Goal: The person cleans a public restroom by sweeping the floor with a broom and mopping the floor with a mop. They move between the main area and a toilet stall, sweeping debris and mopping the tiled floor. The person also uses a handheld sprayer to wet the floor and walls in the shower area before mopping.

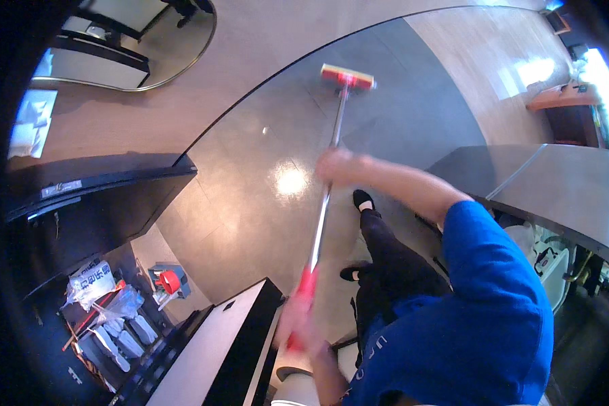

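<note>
A sponge mop with a red head [347, 78] and a pale yellow strip lies across the grey tiled floor [243, 223], its head far from me. The silver pole [323, 220] runs down toward me and ends in a red grip [307, 287]. Wrapped round that grip near its lower end is my left hand [298, 330], somewhat blurred. Higher up, my right hand [338, 166] is closed on the metal pole, the arm stretched out from a blue sleeve. Both hands hold the one mop.
A grey counter [561, 193] stands to my right. Black cabinets [108, 210] are on the left, above a bin area with plastic bags [91, 284] and a grey-and-red item [170, 281]. A white-topped black unit [210, 345] sits close by. A round-edged mirror [176, 57] is at far left.
</note>
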A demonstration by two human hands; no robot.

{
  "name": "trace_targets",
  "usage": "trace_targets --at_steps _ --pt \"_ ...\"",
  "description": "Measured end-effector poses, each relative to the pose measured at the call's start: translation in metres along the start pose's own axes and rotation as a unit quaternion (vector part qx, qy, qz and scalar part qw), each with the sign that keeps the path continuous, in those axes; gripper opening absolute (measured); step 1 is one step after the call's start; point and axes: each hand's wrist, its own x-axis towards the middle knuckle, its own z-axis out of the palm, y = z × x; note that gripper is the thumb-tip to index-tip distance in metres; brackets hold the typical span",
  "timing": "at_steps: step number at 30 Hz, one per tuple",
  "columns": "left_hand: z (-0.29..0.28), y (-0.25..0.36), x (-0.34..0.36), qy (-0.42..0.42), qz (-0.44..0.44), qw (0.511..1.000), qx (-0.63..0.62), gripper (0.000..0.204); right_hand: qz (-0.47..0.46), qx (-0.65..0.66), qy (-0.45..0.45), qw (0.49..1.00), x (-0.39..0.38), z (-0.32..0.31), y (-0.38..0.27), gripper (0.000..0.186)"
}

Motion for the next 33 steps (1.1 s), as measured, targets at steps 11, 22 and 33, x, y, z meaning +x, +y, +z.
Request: trace_targets --at_steps 11,22,33 --pt "-0.096 0.015 -0.093 0.014 -0.129 0.99 0.063 0.002 0.071 0.048 0.011 0.996 -0.023 0.048 -0.112 0.026" --pt "-0.285 0.239 -0.151 -0.025 0.0 0.968 0.25 0.023 -0.295 0.408 0.113 0.857 -0.065 0.046 -0.455 0.009" --pt "-0.168 0.142 -0.018 -0.154 -0.032 0.948 0.275 0.018 -0.092 0.179 0.129 0.971 -0.086 -0.04 -0.143 0.009"
